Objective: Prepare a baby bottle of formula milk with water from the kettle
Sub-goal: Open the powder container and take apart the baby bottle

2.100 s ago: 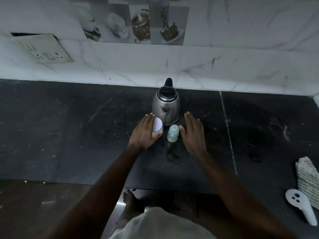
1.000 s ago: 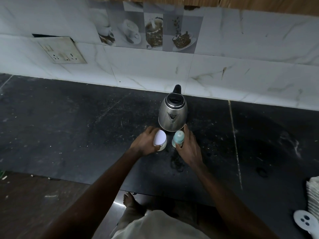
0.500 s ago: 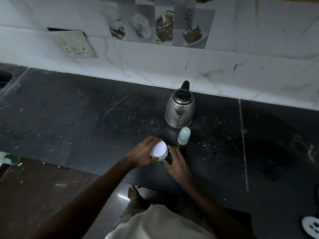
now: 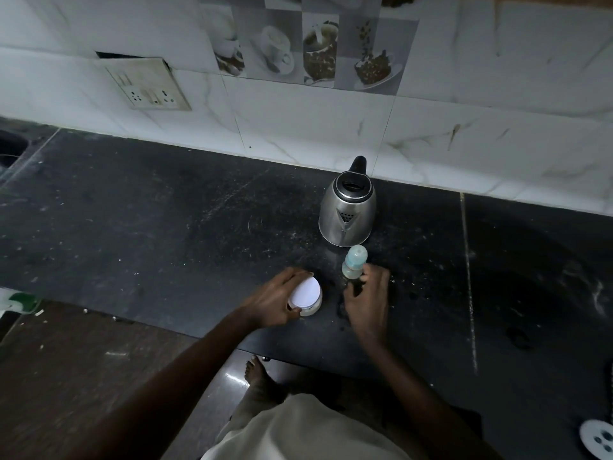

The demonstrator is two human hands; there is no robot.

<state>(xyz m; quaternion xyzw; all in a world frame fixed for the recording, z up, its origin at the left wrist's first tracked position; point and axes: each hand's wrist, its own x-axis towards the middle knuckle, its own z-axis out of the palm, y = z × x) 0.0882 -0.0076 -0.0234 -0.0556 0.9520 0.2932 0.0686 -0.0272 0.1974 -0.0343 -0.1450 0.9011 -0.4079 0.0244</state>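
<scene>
A steel kettle (image 4: 346, 210) with a black handle stands on the dark counter (image 4: 166, 227) near the wall, its spout facing me. Just in front of it stands a small baby bottle (image 4: 355, 260) with a pale blue-green cap. My right hand (image 4: 368, 300) has its fingers curled round the bottle's lower part, and the hand looks blurred. Left of the bottle sits a squat jar with a white lid (image 4: 306, 293). My left hand (image 4: 275, 300) grips the jar from its left side, tilting the lid towards me.
A tiled wall with a switch-and-socket plate (image 4: 149, 88) runs behind the counter. A white round object (image 4: 597, 439) lies at the bottom right corner. The counter's front edge runs below my hands, with the floor and my bare foot (image 4: 262, 383) beneath it.
My left hand has drawn the jar towards the counter's front edge. My right hand left the bottle, went to the jar, and is now back at the bottle's base. The view shifted left.
</scene>
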